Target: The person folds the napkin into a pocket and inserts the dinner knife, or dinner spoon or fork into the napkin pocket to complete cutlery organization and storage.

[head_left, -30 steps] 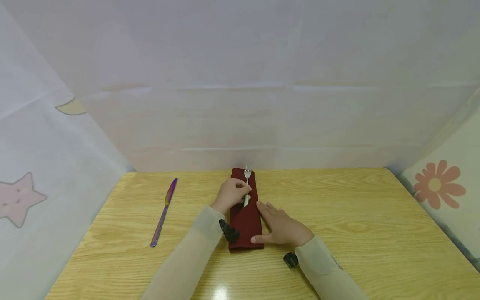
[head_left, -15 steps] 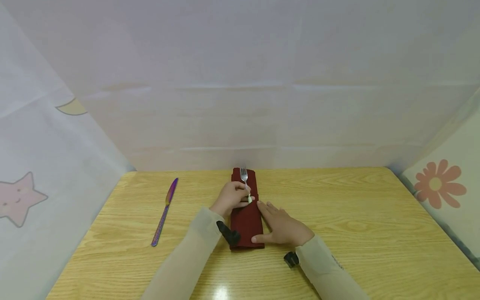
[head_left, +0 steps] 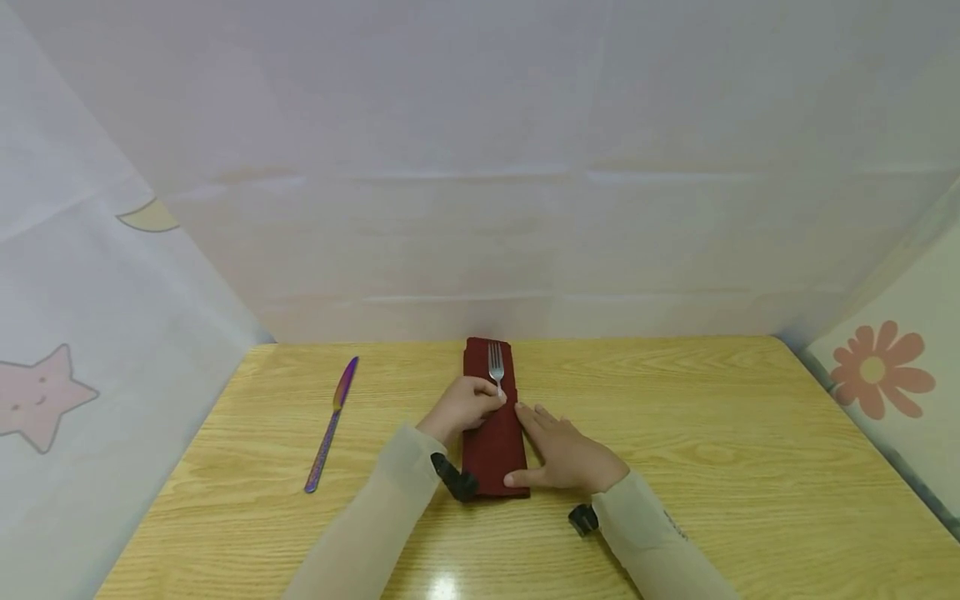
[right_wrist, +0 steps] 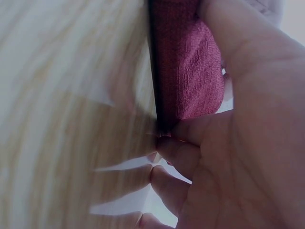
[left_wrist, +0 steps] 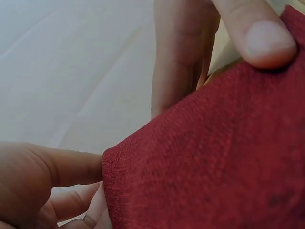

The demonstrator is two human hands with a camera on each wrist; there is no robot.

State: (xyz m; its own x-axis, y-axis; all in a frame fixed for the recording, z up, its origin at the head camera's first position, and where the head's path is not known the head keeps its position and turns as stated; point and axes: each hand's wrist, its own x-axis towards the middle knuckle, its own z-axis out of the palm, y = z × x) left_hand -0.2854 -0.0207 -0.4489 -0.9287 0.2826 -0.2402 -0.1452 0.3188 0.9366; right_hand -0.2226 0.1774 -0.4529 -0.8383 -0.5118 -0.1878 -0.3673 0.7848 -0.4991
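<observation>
A dark red folded napkin (head_left: 495, 454) lies lengthwise on the table in the head view. On its upper part is a silver fork (head_left: 496, 360), tines pointing away from me. My left hand (head_left: 463, 408) pinches the fork just below its head; the handle's lower part is out of sight under the fingers and in the napkin's fold. My right hand (head_left: 566, 457) rests along the napkin's right edge, fingers spread, thumb on the cloth near its lower corner. In the left wrist view the napkin (left_wrist: 205, 157) covers much of the frame and no fork is seen.
A purple, iridescent table knife (head_left: 330, 429) lies on the wooden table (head_left: 712, 433) left of the napkin. Pale cloth walls (head_left: 480, 233) stand behind the table and at both sides. A small black wrist camera (head_left: 453, 477) hangs over the napkin's lower left part.
The fork has slid toward me, with its tines now lower on the napkin and its handle no longer showing. My left hand has moved slightly toward me with it. The right hand has stayed put.
</observation>
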